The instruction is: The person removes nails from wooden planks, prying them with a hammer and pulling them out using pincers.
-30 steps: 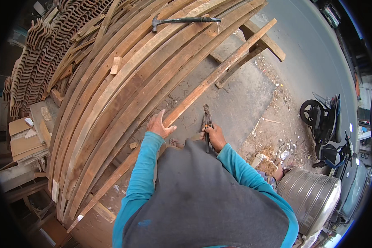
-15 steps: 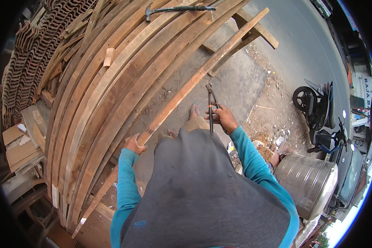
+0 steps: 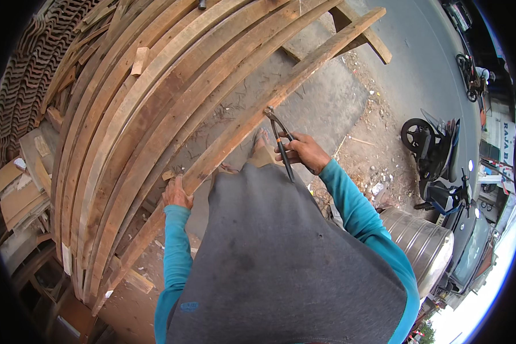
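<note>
Two hands, both loaded. Left hand [image 3: 178, 194] is closed around the long reddish plank [image 3: 226, 144], on its lower half. Right hand [image 3: 305, 153] is on the right side of the plank, gripping a pair of pincers [image 3: 282, 140], dark metal with orange bands on the handles. Pincer handles spread slightly; head meets the plank's right edge in view, about midway along. Can't tell if it's actually touching, or whether the jaws are open.

Plank runs diagonally, low left to upper right, in front of the body. Its far end is over a wooden support [image 3: 378, 47]. Close on the plank's left: a row of long boards [image 3: 146, 106], bowed by the lens, with a small wood block [image 3: 140, 61] lying on top. Further left of the plank, past the boards: stacked wavy roof tiles [image 3: 37, 80] and flat wood scraps [image 3: 23, 198].

A foot [image 3: 262, 137] shows just right of the plank, on grey floor [image 3: 332, 94]. Dark thin bits scattered on the floor to the plank's left. Well right of the plank: rubble [image 3: 378, 172], a black motorcycle [image 3: 441, 150] and a ribbed metal tank [image 3: 417, 243]. Turquoise sleeves [image 3: 350, 198], dark grey shirt [image 3: 292, 246] below the plank.
</note>
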Tool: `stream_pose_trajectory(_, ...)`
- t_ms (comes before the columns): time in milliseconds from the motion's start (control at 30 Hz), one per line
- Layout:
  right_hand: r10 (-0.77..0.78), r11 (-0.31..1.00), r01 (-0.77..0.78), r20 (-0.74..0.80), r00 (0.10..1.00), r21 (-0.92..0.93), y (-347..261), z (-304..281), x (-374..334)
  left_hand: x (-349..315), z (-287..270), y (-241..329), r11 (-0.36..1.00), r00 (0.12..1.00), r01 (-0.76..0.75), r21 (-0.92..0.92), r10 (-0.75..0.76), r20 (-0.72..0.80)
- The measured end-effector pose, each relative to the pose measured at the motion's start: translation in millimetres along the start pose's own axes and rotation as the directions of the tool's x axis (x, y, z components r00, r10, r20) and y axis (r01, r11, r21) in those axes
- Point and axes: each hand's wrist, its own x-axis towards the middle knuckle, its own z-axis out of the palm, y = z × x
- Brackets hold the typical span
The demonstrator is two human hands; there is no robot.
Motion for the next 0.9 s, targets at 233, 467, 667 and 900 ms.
stream_pose_trajectory(233, 0.075, 0.997, -0.076, 0.037, 0.996, 0.017, -21.8, -15.7, -1.5, 0.9, 2.6, 6.6, 0.999, 0.998, -0.007, 0.035, 0.009, -0.068)
stream_pose_trajectory(467, 0.195, 0.954, -0.230, 0.188, 0.963, 0.190, -15.8, -44.4, 10.7, -18.0, 4.1, 8.0, 0.997, 0.982, -0.017, 0.072, 0.030, -0.184)
stream_pose_trajectory(667, 0.120, 0.918, -0.153, 0.113, 0.986, 0.366, 33.7, 9.0, 1.6, -13.9, 2.1, 9.7, 0.997, 0.995, 0.014, 0.071, -0.007, -0.097)
stream_pose_trajectory(900, -0.718, 0.624, 0.361, -0.325, 0.616, -0.693, 160.3, 51.8, 119.0, 9.4, -6.5, -3.9, 0.999, 0.987, 0.021, -0.028, -0.016, 0.161)
